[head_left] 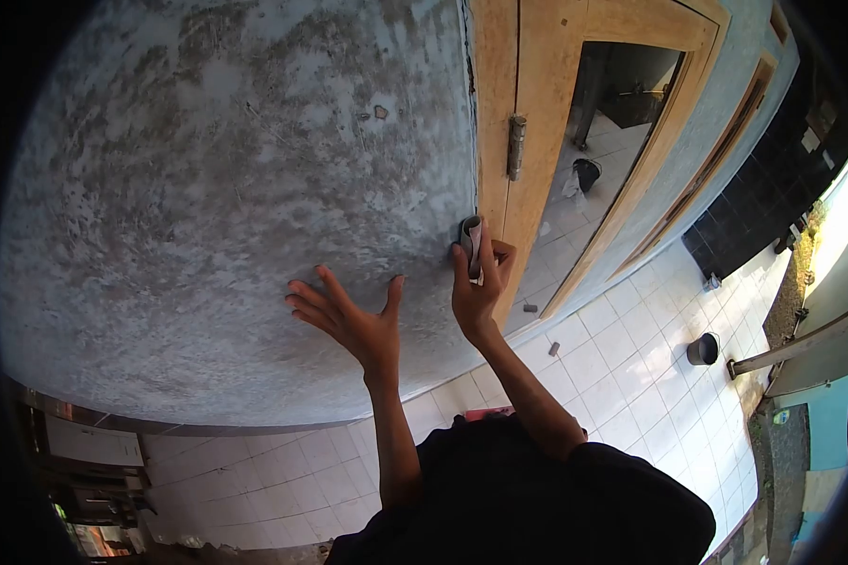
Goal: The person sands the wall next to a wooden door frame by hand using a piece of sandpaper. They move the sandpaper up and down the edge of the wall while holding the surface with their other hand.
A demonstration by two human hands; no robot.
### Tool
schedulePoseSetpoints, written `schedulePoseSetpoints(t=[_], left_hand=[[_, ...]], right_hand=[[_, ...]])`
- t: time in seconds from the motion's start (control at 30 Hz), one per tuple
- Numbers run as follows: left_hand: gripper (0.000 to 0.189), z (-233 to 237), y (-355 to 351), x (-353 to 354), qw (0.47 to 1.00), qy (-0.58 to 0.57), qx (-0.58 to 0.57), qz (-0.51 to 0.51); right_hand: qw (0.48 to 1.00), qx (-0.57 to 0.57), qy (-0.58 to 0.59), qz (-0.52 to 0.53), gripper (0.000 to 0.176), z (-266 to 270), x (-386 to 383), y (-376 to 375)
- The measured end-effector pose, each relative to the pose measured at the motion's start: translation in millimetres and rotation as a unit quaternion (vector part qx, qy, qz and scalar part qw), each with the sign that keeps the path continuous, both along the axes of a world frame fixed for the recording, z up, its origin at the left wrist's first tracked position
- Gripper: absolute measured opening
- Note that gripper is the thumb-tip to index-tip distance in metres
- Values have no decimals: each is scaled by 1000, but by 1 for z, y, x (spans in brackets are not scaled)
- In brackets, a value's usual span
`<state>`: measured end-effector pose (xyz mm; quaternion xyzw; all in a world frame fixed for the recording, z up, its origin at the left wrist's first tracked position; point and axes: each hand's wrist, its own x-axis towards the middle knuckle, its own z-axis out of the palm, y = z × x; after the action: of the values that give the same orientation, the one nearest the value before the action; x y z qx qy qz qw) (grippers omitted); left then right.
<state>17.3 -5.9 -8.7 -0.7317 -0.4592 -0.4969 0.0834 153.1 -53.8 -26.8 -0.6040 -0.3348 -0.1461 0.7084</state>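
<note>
My right hand point(478, 294) pinches a curled piece of sandpaper point(472, 247) between thumb and fingers. It holds the piece at the edge of the patchy grey-blue wall point(226, 207), right beside the wooden door frame point(496, 85). To the left, my left hand point(360, 331) is open with its fingers spread, close to the wall surface, and holds nothing.
A wooden door point(543, 85) with a metal hinge point(516, 148) and a reflecting glass pane point(598, 141) stands to the right. On the white tiled floor point(622, 377) are a small block-like piece point(553, 348) and a dark bucket point(703, 350). A post point(782, 355) leans farther right.
</note>
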Motion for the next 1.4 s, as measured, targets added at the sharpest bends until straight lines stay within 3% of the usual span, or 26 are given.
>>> schedulePoseSetpoints(t=[0.03,0.13,0.23,0.33,0.53,0.6,0.67,0.77,0.9,0.97,1.0,1.07,1.23,1.4], left_hand=[[109,0,0,0,1000,-1,-2,-2],[108,0,1,0,1000,1,0,-2],[108,1,0,1,1000,3,3,1],[108,1,0,1,1000,0,1,0],[112,-1,1,0,1000,5,3,3],[112,-2,3,1,1000,1,7,3],[112,-3,1,0,1000,3,7,0],[112,-3,1,1,1000,1,6,-2],[112,-4,0,1,1000,0,1,1],[112,-6,1,0,1000,-1,-3,2],[112,-8,2,0,1000,1,2,1],[112,-7,4,2,1000,0,8,2],[110,-6,2,2,1000,4,6,9],[107,-10,1,0,1000,4,13,2]], right_hand=[[998,-7,56,34,49,-15,-2,-1],[999,-27,12,14,49,-27,1,-3],[997,-10,-78,-25,49,16,11,-1],[996,2,-81,-27,49,40,13,0],[1000,-5,-20,5,51,-28,2,-3],[1000,-21,-6,9,51,-17,4,-3],[994,-6,-103,-33,50,2,12,-1],[991,-1,-127,-44,50,28,14,1],[994,11,-105,-19,51,-6,3,3],[999,-9,1,47,53,-28,-3,-1],[999,-8,-2,48,53,-29,-1,0],[994,-33,-100,-4,54,-26,5,2],[988,9,-152,-27,57,29,6,9],[991,-9,-135,3,58,-6,0,4]])
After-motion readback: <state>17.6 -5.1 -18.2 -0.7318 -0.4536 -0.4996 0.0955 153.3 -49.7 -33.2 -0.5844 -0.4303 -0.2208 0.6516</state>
